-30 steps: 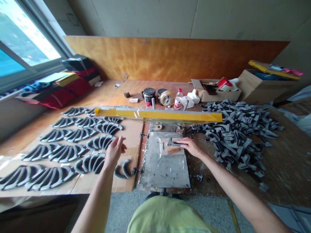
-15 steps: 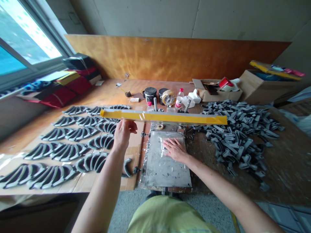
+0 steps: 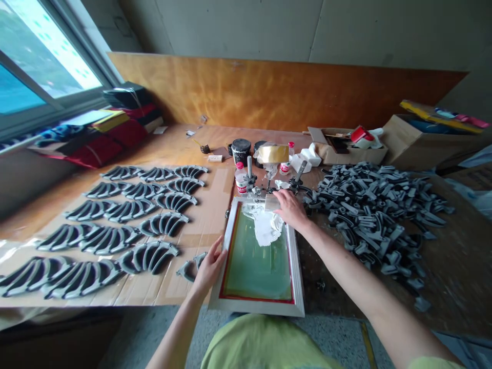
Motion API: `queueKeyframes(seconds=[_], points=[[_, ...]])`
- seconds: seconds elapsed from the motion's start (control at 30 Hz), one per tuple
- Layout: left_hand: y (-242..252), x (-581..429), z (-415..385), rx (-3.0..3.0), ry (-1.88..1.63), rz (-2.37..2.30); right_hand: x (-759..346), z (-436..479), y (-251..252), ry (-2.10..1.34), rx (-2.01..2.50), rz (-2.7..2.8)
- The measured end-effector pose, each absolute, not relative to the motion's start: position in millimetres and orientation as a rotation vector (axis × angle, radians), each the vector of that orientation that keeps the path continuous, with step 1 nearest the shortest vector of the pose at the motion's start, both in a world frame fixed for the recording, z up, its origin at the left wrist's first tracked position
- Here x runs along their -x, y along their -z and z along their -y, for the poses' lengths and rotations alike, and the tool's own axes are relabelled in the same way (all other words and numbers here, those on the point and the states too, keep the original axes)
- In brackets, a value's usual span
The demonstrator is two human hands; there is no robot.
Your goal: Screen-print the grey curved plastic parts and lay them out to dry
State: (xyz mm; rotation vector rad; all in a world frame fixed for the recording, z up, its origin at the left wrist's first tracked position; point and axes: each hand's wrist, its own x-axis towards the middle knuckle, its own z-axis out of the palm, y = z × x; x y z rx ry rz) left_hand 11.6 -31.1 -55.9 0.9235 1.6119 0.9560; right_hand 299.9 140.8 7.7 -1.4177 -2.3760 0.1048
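A screen-printing frame (image 3: 299, 287) with a pale metal border and green mesh lies flat in front of me, covering the plate beneath. My left hand (image 3: 210, 266) rests at the frame's left edge, fingers stretched along it. White ink (image 3: 268, 229) is spread over the upper mesh. At the far end my right hand (image 3: 291, 207) has its fingers closed around a pale squeegee (image 3: 272, 203), partly covered by the fingers. Left of my left hand, loose grey curved parts (image 3: 187, 270) lie on the cardboard (image 3: 165, 287).
Rows of grey curved parts (image 3: 148, 256) cover the cardboard at left. A big heap of similar parts (image 3: 376, 205) lies at right. Behind the frame stand clamp posts (image 3: 301, 171), a red-capped bottle (image 3: 241, 179), a black tub (image 3: 241, 151) and a tape roll (image 3: 273, 154). Cardboard boxes (image 3: 403, 141) stand at back right.
The frame has come down from its raised, edge-on position to lie flat over the grey plate. My left hand came down with it. My right hand left the plate and moved up to the squeegee.
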Motion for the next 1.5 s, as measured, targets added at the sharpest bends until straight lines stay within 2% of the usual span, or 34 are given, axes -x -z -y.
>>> queueKeyframes(seconds=[0.17, 0.33, 0.53, 0.7, 0.8, 0.97, 1.17, 1.33, 1.5], points=[[81.1, -11.2, 30.4, -0.895, -0.953, -1.553, -269.5, -141.5, -3.0, -0.230, 1.650, 2.638], [83.3, -11.9, 32.2, -0.831, -0.962, -1.550, -290.1, -103.5, 12.2, -0.243, 1.184, 2.811], [80.4, -13.9, 31.8, -0.834, -0.957, -1.584, -312.5, -91.3, -3.0, -0.314, 0.855, 2.971], [76.3, -13.1, 32.4, -0.865, -0.947, -1.626, -293.2, -97.5, 6.6, -0.238, 1.045, 2.748], [72.6, -12.2, 32.9, -0.867, -0.927, -1.628, -292.2, -77.2, 24.2, -0.166, 0.989, 2.699], [63.4, -13.3, 33.1, -0.851, -0.940, -1.609, -309.8, -69.0, 20.6, -0.302, 0.906, 2.684], [30.0, -12.0, 32.0, -0.835, -0.912, -1.548, -281.9, -134.6, -14.7, -0.400, 1.319, 2.493], [-20.1, -2.1, 20.1, -0.906, -1.007, -1.577, -306.6, -165.4, -35.6, -0.181, 1.586, 2.267], [-59.0, -11.0, -24.7, -0.940, -1.398, -1.254, -367.2, -145.3, -2.7, -0.288, 1.752, 1.951]])
